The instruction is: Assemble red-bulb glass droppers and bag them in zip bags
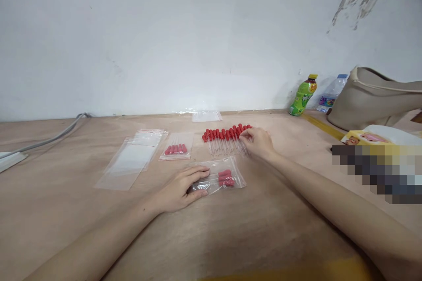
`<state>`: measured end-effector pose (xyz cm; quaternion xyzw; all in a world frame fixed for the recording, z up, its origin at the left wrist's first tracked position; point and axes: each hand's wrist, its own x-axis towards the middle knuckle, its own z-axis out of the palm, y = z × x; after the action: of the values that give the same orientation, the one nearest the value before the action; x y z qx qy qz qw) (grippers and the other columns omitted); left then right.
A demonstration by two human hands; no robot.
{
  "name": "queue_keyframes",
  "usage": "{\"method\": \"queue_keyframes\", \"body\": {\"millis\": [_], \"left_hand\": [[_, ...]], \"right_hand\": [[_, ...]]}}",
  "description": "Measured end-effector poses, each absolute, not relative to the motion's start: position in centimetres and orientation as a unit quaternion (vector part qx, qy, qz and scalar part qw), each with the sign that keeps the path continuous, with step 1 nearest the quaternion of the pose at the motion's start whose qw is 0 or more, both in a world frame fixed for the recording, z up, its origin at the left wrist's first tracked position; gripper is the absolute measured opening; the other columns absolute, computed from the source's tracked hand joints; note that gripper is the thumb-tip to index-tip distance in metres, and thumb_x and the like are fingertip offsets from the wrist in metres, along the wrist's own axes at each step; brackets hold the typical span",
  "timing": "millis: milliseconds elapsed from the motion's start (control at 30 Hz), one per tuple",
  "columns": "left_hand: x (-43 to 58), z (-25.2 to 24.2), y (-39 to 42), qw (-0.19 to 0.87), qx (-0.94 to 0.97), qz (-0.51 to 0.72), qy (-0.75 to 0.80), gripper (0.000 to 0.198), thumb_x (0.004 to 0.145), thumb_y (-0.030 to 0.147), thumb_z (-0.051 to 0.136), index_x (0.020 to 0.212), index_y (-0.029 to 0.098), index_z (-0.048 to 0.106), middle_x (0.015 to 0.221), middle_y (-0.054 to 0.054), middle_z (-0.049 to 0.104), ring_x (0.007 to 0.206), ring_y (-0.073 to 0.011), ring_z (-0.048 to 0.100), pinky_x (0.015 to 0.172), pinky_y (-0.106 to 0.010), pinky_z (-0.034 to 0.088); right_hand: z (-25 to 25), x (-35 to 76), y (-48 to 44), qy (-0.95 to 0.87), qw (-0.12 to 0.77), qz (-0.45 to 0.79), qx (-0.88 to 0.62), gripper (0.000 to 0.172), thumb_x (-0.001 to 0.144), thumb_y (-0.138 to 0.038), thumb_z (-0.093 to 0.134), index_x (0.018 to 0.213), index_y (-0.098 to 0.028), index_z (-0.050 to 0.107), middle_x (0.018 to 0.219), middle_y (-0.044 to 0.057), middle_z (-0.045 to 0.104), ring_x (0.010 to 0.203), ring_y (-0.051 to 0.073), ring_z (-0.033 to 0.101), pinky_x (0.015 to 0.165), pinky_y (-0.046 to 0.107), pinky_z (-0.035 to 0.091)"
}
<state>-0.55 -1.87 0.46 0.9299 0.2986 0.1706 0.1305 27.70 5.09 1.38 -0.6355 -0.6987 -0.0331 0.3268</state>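
Note:
Glass droppers with red rubber bulbs point(226, 134) lie side by side in a row, bulbs pointing away from me. At the right end of that row, my right hand point(259, 141) is closed in a pinch around a dropper, its fingertips partly hiding the bulb. A clear zip bag point(238, 174) lies nearer to me with a few red-bulbed droppers inside. Across its left end, my left hand point(186, 186) rests flat, fingers stretched and thumb apart. Behind that hand lies another zip bag point(184, 139) with several droppers in it.
Flat, unfilled-looking clear bags point(128, 160) are stacked to the left. A white sheet or packet point(207, 116) lies by the wall. At the back right stand a green-labelled bottle point(303, 95), a clear bottle point(332, 92) and a beige bag point(359, 101). A grey cable point(67, 129) runs along the left.

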Motion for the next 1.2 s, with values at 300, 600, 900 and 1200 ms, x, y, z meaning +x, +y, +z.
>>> {"method": "queue_keyframes", "body": {"millis": [300,600,900,1200], "left_hand": [[-0.5,0.7,-2.1,0.155,0.926,0.186,0.289,0.044,0.082,0.036,0.048,0.123,0.02,0.045,0.128,-0.009,0.046,0.118,-0.0222,0.041,0.098,-0.042,0.035],[-0.5,0.9,-2.2,0.141,0.931,0.17,0.289,0.044,0.083,0.036,0.047,0.124,0.02,0.043,0.128,-0.008,0.045,0.119,-0.0213,0.039,0.099,-0.041,0.034],[-0.5,0.8,-2.0,0.107,0.93,0.151,0.318,0.044,0.083,0.041,0.046,0.122,0.021,0.045,0.132,-0.008,0.04,0.123,-0.0232,0.032,0.101,-0.043,0.029],[-0.5,1.2,-2.4,0.104,0.928,0.137,0.33,0.05,0.084,0.044,0.043,0.129,0.025,0.034,0.134,-0.006,0.037,0.124,-0.0227,0.032,0.101,-0.042,0.03]], "right_hand": [[2.1,27.2,11.1,-0.581,0.323,-0.017,-0.747,0.025,0.07,-0.037,0.053,0.08,-0.02,0.068,0.089,0.011,0.063,0.095,0.028,0.05,0.08,0.042,0.032],[3.6,28.5,10.0,-0.553,0.43,0.071,-0.71,0.028,0.078,-0.04,0.044,0.082,-0.017,0.06,0.078,0.007,0.065,0.073,0.018,0.059,0.065,0.03,0.042],[1.4,30.5,1.5,-0.503,0.598,0.408,-0.472,0.043,0.063,-0.055,0.061,0.078,-0.019,0.043,0.066,-0.001,0.06,0.052,0.009,0.055,0.05,0.021,0.042],[-1.4,28.7,-0.2,-0.406,0.603,0.542,-0.422,0.037,0.06,-0.038,0.071,0.079,-0.021,0.045,0.069,-0.001,0.064,0.062,0.01,0.06,0.062,0.023,0.048]]}}
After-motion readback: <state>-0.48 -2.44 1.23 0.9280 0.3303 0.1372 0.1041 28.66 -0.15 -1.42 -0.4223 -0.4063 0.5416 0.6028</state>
